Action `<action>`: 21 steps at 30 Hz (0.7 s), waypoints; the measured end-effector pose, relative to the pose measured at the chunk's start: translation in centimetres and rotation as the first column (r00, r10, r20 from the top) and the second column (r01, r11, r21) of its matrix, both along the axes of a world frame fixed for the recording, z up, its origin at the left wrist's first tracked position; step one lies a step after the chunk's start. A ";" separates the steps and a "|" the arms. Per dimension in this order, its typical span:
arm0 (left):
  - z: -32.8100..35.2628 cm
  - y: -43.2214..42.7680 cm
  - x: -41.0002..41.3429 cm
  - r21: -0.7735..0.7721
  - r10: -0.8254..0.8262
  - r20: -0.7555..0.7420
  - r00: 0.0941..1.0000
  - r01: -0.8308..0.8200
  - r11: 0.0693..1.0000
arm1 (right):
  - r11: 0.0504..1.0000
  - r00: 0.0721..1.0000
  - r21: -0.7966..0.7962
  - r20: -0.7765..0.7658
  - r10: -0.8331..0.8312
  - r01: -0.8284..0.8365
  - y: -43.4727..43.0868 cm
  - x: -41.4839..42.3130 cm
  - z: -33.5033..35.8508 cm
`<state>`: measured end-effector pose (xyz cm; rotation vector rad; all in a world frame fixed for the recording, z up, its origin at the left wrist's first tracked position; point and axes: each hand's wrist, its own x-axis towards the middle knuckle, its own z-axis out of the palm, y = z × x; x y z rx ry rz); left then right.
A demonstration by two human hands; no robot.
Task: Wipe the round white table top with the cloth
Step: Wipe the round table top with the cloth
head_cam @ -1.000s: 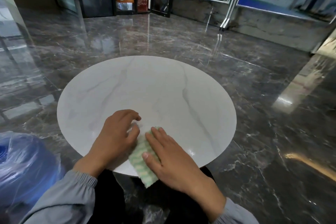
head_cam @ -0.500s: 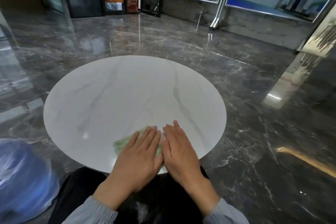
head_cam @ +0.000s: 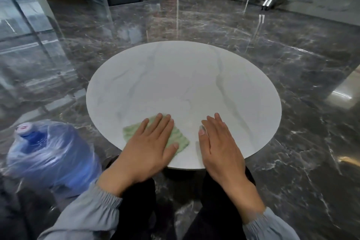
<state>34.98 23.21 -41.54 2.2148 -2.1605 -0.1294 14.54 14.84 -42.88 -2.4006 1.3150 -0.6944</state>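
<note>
While one blue water bottle (head_cam: 48, 154) sits on the dark floor (head_cam: 292, 64) at eight o'clock from the one white table (head_cam: 185, 84), the left hand (head_cam: 150, 148) presses one green cloth (head_cam: 180, 139) flat near six o'clock, fingers straight. The right hand (head_cam: 220, 146) rests at five o'clock, fingers straight, beside the cloth.

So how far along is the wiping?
Done: the green cloth lies flat at the near edge of the table top. In hand: the left hand presses it; the right hand rests on bare top beside it. Left: middle and far side, no wipe marks showing.
</note>
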 end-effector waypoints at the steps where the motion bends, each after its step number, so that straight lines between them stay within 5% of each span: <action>1: -0.3 0.7 -1.2 -0.035 -0.054 0.001 0.999 0.054 0.998 | 1.000 1.000 0.008 -0.005 0.003 -0.003 0.1 0.0 0.1; 5: -0.7 1.1 -1.8 -0.044 -0.102 -0.063 0.993 0.099 0.994 | 1.000 1.000 0.026 -0.015 0.018 -0.017 -0.1 -0.1 0.1; 13: 0.8 -1.9 6.8 0.081 0.247 -0.049 0.968 -0.243 0.967 | 1.000 0.999 0.026 -0.052 0.015 -0.014 -0.1 0.0 0.1; 21: -1.0 0.8 -5.4 -0.116 -0.099 -0.039 0.994 0.094 0.989 | 0.999 1.000 0.038 -0.023 0.003 -0.002 -0.2 -0.2 -0.2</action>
